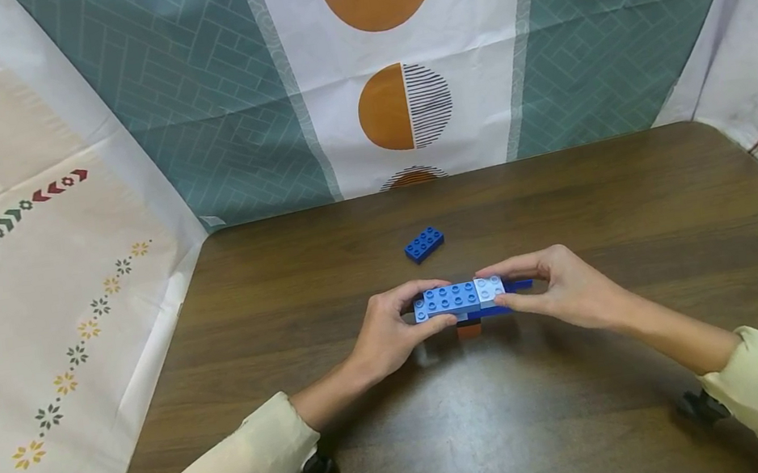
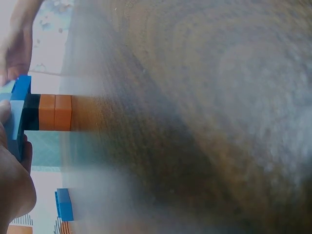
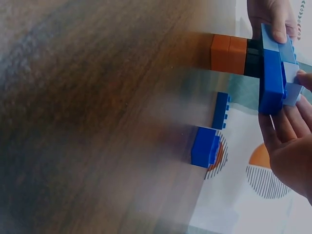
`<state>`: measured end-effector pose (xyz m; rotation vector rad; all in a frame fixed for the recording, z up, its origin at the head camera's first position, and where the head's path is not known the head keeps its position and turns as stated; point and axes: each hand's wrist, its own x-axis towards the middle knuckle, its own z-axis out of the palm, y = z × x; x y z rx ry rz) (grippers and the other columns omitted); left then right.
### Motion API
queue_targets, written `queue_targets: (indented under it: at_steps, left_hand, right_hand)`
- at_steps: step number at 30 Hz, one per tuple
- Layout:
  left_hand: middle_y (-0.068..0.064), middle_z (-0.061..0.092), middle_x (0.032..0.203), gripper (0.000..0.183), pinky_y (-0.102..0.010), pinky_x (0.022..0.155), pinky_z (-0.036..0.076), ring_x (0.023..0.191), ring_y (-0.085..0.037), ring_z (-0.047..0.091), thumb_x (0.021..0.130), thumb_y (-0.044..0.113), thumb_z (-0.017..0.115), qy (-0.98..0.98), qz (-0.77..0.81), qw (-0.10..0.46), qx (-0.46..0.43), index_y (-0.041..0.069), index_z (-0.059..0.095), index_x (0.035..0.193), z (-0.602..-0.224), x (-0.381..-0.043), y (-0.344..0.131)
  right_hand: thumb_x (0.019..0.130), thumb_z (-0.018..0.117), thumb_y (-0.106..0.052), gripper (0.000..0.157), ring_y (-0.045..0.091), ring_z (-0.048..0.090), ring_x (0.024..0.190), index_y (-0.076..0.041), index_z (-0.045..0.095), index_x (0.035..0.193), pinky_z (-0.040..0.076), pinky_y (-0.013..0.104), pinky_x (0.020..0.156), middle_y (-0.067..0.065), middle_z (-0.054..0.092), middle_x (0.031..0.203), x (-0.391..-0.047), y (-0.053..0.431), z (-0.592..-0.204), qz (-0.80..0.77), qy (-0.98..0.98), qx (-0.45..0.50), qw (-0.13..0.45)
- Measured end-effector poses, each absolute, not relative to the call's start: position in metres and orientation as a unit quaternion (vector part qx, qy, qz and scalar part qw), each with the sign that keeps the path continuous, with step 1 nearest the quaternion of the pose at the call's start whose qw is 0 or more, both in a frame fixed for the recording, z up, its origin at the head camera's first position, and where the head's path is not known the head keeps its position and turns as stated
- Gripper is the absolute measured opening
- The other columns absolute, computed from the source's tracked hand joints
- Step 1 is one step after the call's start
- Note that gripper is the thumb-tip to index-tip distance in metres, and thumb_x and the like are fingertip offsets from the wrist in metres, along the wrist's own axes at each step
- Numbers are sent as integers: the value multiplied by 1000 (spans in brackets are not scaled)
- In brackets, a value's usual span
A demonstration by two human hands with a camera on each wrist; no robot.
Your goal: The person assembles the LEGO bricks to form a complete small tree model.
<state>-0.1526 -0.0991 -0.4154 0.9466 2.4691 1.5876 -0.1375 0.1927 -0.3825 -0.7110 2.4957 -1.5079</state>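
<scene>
So it's a chunky T-shaped toy brick build (image 1: 461,302), running lengthwise between the two sets of fingers. Along the top there's a long light blue studded brick (image 1: 450,298) right by the left fingertips, then a much paler blue 2x2 brick (image 1: 489,286) by the right ones. A dark blue brick (image 3: 271,80) sits a layer lower and sticks out past the pale one, toward the right palm.

Both hands are holding on. The left hand (image 1: 386,333) grips the light blue end, thumb on the near side, fingers on the far side. The right hand (image 1: 570,288) pinches the pale 2x2 the same way. Can't tell if that one's fully pressed down.

From the head camera you mostly get the studs plus a sliver of orange below the fingers. The wrist cams show the whole leg: a black or very dark block (image 2: 31,112) under the top layers, then two orange blocks (image 2: 55,112) stacked below it, lower than all the fingers. Looks like the leg stands on the wooden table (image 1: 269,286).

Also, the head view shows one loose blue 2x4 brick (image 1: 424,244) beyond the left fingertips, but the right wrist cam catches two loose blue ones, including a chunkier blue brick (image 3: 204,147) down on the tabletop, below the right fingers.
</scene>
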Motion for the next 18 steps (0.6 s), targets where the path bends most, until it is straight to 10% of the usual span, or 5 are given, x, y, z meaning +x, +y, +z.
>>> queue_targets:
  at_steps: [18]
  left_hand:
    - [-4, 74, 129, 42, -35, 94, 61, 109, -15, 72, 94, 18, 85, 796, 521, 27, 307, 13, 72, 134, -416, -152, -98]
  right_hand:
    - [99, 80, -20, 34, 26, 68, 106, -13, 77, 132, 59, 26, 85, 8, 74, 131, -134, 185, -397, -552, 810, -188, 56]
